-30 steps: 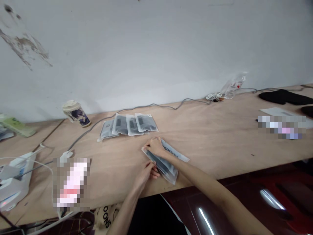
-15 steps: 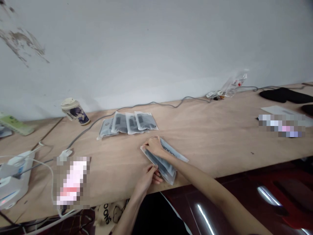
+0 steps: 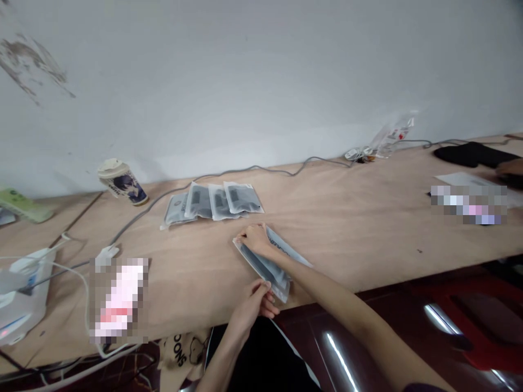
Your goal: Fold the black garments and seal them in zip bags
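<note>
A frosted plastic zip bag with something dark and folded inside and dark lettering lies slanted near the table's front edge. My right hand is closed on its upper left corner, fingertips pressed together at the edge. My left hand pinches the long near edge lower down, thumb against forefinger, the other fingers curled below. Part of the bag is hidden under my right hand and forearm. Beyond it, several similar filled zip bags lie overlapping in a row.
A grey cable runs along the wall. At left are a paper cup, a power strip and a blurred-out pink object. At right lie a black item and paper; another person's hand is there.
My left hand has slid along the bag's near edge toward its lower right end. My right hand stays at the upper corner. Another person's hand has come in at the right.
</note>
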